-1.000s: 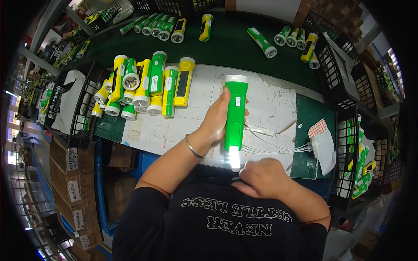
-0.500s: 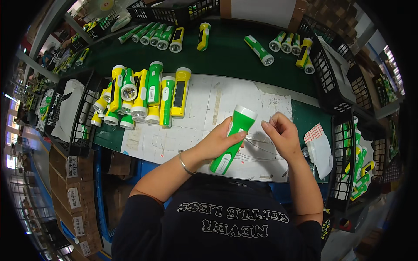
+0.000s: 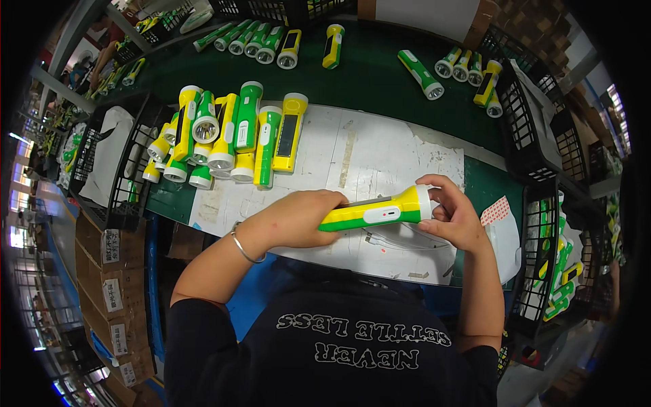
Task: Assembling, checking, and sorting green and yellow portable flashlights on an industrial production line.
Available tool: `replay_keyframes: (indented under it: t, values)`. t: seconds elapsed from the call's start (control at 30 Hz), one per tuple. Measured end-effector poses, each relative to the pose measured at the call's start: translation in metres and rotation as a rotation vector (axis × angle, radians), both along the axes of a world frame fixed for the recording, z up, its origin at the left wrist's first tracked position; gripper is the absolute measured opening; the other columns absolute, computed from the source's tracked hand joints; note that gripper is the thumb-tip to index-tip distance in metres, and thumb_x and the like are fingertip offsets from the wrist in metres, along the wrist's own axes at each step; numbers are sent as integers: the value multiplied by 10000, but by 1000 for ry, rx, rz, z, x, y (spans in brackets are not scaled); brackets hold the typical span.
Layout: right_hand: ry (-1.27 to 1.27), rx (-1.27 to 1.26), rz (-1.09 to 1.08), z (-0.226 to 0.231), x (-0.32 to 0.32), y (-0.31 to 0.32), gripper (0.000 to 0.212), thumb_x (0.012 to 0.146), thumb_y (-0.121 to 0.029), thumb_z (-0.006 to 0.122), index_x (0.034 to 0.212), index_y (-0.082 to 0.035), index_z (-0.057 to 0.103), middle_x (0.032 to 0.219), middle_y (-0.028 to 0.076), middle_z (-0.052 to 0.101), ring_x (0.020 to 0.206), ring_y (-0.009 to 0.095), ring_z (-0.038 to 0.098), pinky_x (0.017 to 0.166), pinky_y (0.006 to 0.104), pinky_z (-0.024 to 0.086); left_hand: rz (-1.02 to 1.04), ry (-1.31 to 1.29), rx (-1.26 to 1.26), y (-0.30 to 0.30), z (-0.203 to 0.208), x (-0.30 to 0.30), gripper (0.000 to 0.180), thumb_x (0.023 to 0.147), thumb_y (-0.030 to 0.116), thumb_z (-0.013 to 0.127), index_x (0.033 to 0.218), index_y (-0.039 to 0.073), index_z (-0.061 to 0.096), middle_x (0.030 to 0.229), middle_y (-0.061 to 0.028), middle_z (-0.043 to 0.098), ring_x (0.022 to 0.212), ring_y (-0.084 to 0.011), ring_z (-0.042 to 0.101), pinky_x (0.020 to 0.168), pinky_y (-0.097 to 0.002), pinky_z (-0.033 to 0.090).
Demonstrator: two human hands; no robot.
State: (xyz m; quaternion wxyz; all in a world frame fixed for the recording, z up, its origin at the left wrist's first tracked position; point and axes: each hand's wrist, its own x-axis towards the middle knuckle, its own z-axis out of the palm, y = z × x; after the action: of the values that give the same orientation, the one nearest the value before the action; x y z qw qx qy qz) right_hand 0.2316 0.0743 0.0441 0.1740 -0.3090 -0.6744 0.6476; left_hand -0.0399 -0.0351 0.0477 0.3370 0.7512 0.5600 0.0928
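Note:
A yellow and green flashlight (image 3: 376,211) with a white head ring lies level between my hands, above the white work board (image 3: 325,152). My left hand (image 3: 302,218) is wrapped round its tail end. At the other end, the fingers of my right hand (image 3: 456,214) curl round the white rim of the head. The side turned up shows a white switch plate, and part of a dark panel runs along its back edge. Under it, a thin white cable (image 3: 400,241) lies on the board. A pile of similar flashlights (image 3: 224,139) stands at the board's left.
Black plastic crates stand left (image 3: 115,166) and right (image 3: 539,251), the right one holding flashlights. More flashlights (image 3: 261,42) lie in rows on the green table (image 3: 366,57). A white sheet with a red-dotted strip (image 3: 502,244) lies by my right forearm. Cardboard boxes (image 3: 115,298) are stacked lower left.
The flashlight has turned from tilted upright, green side showing, to level, with its head pointing right. My right hand, free before, has closed on the head. The whole view has shifted slightly.

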Motion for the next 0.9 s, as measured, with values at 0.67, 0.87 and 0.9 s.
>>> replay_keyframes:
  t: [0.67, 0.87, 0.9]
  values:
    - [-25, 37, -214, -44, -26, -12, 148, 820, -92, 655, 913, 16, 617, 800, 38, 634, 724, 72, 575, 661, 192, 460, 348, -501, 56, 20, -56, 42, 704, 742, 186, 679, 1306, -29, 318, 1162, -214, 491, 1076, -292, 506, 925, -346, 401]
    - [51, -120, -247, -45, -18, -11, 146, 814, -86, 659, 880, 38, 618, 783, 63, 641, 718, 98, 593, 685, 206, 469, 321, -493, 98, 22, -49, 58, 696, 738, 175, 674, 1311, -7, 322, 1179, -220, 471, 1081, -320, 497, 933, -367, 393]
    - [45, -137, -216, -44, -18, -12, 146, 813, -85, 660, 876, 40, 619, 773, 64, 640, 716, 98, 593, 684, 206, 468, 334, -432, 129, 20, -49, 59, 694, 738, 175, 673, 1311, -1, 323, 1168, -222, 472, 1069, -333, 501, 923, -371, 401]
